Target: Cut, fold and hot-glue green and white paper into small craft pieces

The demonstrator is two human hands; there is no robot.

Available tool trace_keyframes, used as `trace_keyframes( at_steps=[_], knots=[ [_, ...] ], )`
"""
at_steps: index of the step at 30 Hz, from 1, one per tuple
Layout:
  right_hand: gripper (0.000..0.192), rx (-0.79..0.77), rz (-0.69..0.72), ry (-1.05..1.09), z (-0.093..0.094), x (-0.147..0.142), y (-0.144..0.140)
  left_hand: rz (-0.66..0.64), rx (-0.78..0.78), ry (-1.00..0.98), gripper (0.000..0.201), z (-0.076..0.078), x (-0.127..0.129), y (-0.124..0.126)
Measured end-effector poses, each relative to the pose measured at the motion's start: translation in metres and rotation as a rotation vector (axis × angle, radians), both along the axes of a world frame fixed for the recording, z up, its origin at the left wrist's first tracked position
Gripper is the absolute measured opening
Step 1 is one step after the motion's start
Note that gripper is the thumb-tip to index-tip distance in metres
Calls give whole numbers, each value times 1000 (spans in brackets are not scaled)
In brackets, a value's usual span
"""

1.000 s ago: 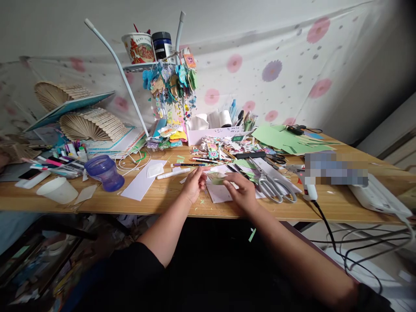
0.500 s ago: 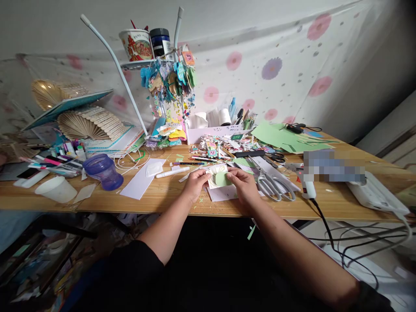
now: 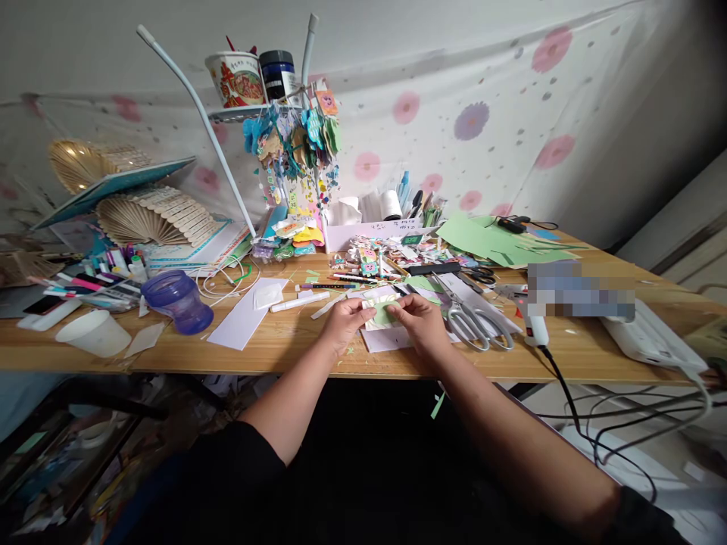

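Just above the table's front edge, a small cream-white piece (image 3: 372,325) with raised or printed lines is pinched by the fingers of my left hand (image 3: 341,327), which are closed on its left side. A rounded light-green paper cutout (image 3: 385,316) lies over it. My right hand (image 3: 423,324) is closed too, thumb and finger gripping the cutout's right edge. Both thumbs press near the green paper and hide parts of it. Below the hands rests a white sheet of card (image 3: 386,341). Large grey-handled scissors (image 3: 474,322) lie right of my right hand.
A glue gun (image 3: 534,327) with a black cord stands at right. Paper scraps and pencils crowd the table (image 3: 307,363) behind my hands. Leftward are a white marker (image 3: 300,302), a purple translucent cup (image 3: 179,303) and a white cup (image 3: 94,333). Green sheets (image 3: 482,236) lie at back right.
My left thumb has come over onto the green cutout, and my right fingers have moved slightly inward, covering more of it. The head view has shifted a little.
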State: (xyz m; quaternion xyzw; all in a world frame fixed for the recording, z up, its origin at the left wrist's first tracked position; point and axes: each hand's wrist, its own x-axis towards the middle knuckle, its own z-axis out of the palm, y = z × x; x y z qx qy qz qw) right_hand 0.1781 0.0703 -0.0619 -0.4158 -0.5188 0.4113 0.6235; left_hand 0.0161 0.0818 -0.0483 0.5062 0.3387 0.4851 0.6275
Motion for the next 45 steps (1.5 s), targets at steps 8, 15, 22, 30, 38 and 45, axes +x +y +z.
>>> trace_keyframes(
  at_steps=[8, 15, 22, 30, 38, 45],
  knots=[
    [48, -16, 100, 196, 8, -4, -1, 125, 68, 35, 30, -1, 3, 2],
    [30, -161, 223, 218, 7, -3, -2, 143, 86, 44, 27, 3, 3, 0],
    [34, -101, 175, 278, 2, -2, 1, 84, -42, 0, 35, 0, 13, -7],
    [31, -76, 124, 179, 3, 0, 1, 214, -7, 76, 30, -2, 16, -9],
    [32, -20, 37, 45, 5, -4, -2, 283, -43, -44, 32, -1, 24, -16],
    [23, 218, -719, -254, 11, 69, -24, 368, -62, -89, 35, -3, 14, -16]
  ],
)
